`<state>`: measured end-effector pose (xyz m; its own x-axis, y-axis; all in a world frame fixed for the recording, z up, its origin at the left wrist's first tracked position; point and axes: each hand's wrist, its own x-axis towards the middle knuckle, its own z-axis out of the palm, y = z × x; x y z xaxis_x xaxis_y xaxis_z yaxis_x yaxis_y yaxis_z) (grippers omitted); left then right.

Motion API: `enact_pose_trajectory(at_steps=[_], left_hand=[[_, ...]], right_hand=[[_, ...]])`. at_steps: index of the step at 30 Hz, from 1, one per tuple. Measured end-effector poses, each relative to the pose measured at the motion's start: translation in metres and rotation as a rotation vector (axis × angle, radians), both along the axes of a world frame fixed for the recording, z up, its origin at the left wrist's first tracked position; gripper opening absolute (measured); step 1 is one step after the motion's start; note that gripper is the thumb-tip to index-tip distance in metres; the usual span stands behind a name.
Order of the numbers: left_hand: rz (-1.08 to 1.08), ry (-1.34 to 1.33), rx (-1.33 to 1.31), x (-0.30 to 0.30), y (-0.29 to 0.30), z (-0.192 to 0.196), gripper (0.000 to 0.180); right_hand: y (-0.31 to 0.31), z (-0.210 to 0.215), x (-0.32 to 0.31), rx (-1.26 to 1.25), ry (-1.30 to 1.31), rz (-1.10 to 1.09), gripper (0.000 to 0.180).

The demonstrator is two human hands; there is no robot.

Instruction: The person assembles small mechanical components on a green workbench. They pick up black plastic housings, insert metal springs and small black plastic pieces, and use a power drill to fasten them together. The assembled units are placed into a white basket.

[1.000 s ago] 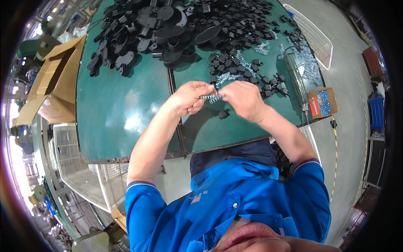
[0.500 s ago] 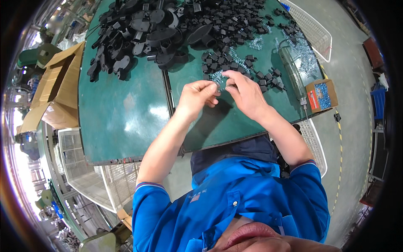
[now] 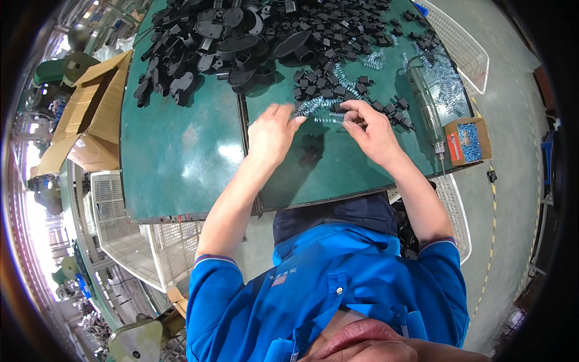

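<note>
Small orange-blue box (image 3: 465, 140) – table's right edge; brown cartons (image 3: 90, 114) left.

I cannot tell what the right hand (image 3: 373, 130) pinches: its fingertips cover the small black part. The left hand (image 3: 271, 134) hides part of the spring cluster (image 3: 313, 106) beneath its fingers. The pile of black parts (image 3: 241, 30) runs off the top edge. Individual springs are too small to separate. The cardboard box (image 3: 84, 120) fades into the blurred rim on the left.

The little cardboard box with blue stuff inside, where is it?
In the head view, the cardboard box sits at the green table's right edge, beside the electric screwdriver, right of the right hand.
</note>
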<state>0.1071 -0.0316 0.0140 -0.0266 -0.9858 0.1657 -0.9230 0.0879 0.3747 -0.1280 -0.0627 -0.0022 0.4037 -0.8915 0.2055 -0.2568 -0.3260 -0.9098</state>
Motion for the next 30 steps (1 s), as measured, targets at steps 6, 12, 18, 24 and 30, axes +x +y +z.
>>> enact_pose_trajectory(at_steps=[6,12,18,24,30], left_hand=[[-0.367,0.108,-0.262,-0.020,0.013,-0.004,0.045],[-0.017,1.440,0.925,-0.007,0.042,0.001,0.033],[0.000,1.752,1.296,0.028,0.070,-0.005,0.038],[-0.017,0.899,0.574,0.038,0.093,-0.001,0.021],[-0.269,0.238,0.004,0.029,0.073,0.000,0.016]], right_hand=[[0.005,0.009,0.000,0.102,-0.051,0.058,0.033],[0.028,0.018,-0.002,-0.310,-0.022,0.168,0.036],[0.043,0.037,0.007,-0.972,-0.007,0.350,0.031],[0.023,0.022,0.007,-0.696,0.615,0.385,0.018],[-0.019,0.012,0.077,-0.601,0.510,-0.031,0.024]])
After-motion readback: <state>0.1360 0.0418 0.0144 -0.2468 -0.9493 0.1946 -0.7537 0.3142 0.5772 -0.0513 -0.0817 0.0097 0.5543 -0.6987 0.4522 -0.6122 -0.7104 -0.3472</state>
